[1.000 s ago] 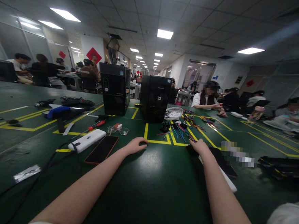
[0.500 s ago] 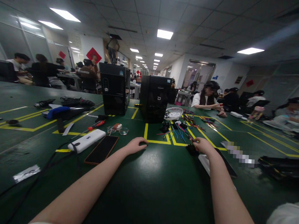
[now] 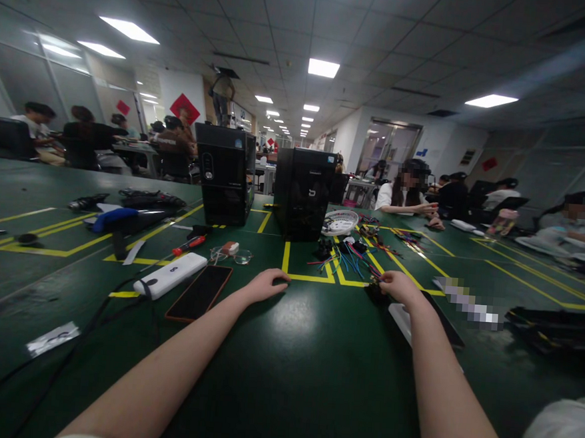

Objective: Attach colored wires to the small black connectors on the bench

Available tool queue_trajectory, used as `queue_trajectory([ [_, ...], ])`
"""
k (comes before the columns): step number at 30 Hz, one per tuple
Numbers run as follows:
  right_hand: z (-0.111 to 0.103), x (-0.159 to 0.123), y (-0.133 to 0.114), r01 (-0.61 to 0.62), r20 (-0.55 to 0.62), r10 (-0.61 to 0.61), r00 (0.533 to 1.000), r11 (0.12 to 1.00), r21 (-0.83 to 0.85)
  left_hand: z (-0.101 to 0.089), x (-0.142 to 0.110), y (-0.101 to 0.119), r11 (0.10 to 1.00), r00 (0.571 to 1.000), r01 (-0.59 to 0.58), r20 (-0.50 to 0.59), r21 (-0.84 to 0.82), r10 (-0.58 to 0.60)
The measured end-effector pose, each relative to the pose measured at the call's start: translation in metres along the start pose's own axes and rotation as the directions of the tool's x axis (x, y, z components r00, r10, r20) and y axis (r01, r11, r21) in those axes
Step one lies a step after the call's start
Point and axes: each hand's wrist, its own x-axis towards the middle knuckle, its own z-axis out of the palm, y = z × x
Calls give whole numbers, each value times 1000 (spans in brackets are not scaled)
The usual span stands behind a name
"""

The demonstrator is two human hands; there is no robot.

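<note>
Small, dark, irregular part (image 3: 376, 292): lying on the green, yellow-taped desk (image 3: 286, 379), just left of the bare right hand (image 3: 402, 289) and touching its curled fingers; impossible to tell whether being gripped, or along which long axis lying. Bare left hand (image 3: 266, 285): resting well apart, farther left, with fingers loosely bent, holding nothing. Thin multicoloured wires (image 3: 350, 258): fanning out beyond.

Open near tabletop (image 3: 286, 379), black towers (image 3: 301, 206) beyond

I stretch both forearms (image 3: 177, 361) forward, well apart; my left hand (image 3: 266, 285) rests loosely, fingers (image 3: 279, 273) gently curved, my right hand (image 3: 398, 288) curled inward.
</note>
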Motion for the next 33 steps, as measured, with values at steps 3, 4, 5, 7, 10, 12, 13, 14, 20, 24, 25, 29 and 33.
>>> queue_trajectory([
  [3, -1, -2, -2, 0, 11, 0, 1000, 1000, -6, 0, 0, -2, 1000, 1000, -12, -7, -5, 12],
  [4, -1, -2, -3, -5, 12, 5, 1000, 1000, -12, 1, 0, -2, 1000, 1000, -18, -9, -5, 18],
  [5, -1, -3, -3, -11, 9, 11, 1000, 1000, -20, 1, 0, -3, 1000, 1000, -24, -10, -4, 24],
  [7, -2, -5, -5, -20, 1, 20, 1000, 999, -31, 2, 0, -4, 999, 999, -33, -14, 4, 33],
  [10, -3, -6, -6, -23, -8, 23, 1000, 999, -38, 2, 0, -4, 999, 999, -34, -14, 14, 35],
  [12, -3, -5, -5, -25, -18, 24, 1000, 999, -39, 2, 0, -3, 1000, 1000, -28, -10, 13, 29],
  [13, -2, -5, -5, -26, -25, 25, 999, 999, -42, 2, 0, -3, 1000, 1000, -26, -9, 13, 27],
  [14, -2, -4, -4, -24, -31, 23, 999, 999, -45, 1, 0, -2, 1000, 1000, -26, -8, 13, 26],
  [20, 2, 0, 0, 11, -56, -13, 998, 999, -42, -1, 0, 0, 1000, 1000, -16, 5, 12, 16],
  [24, 2, 0, -1, 24, -54, -26, 998, 999, -33, -1, 0, 1, 1000, 1000, -9, 7, 5, 9],
  [25, 2, -1, -2, 24, -44, -26, 999, 999, -46, -1, 0, 1, 1000, 1000, -8, 7, 3, 8],
  [29, 2, -2, -3, 38, -38, -42, 998, 993, -111, 0, 0, 1, 1000, 1000, -6, 4, -2, 6],
  [33, 5, 0, -1, 8, -22, -9, 1000, 997, -71, 0, 0, 1, 1000, 1000, -14, -3, -1, 14],
])
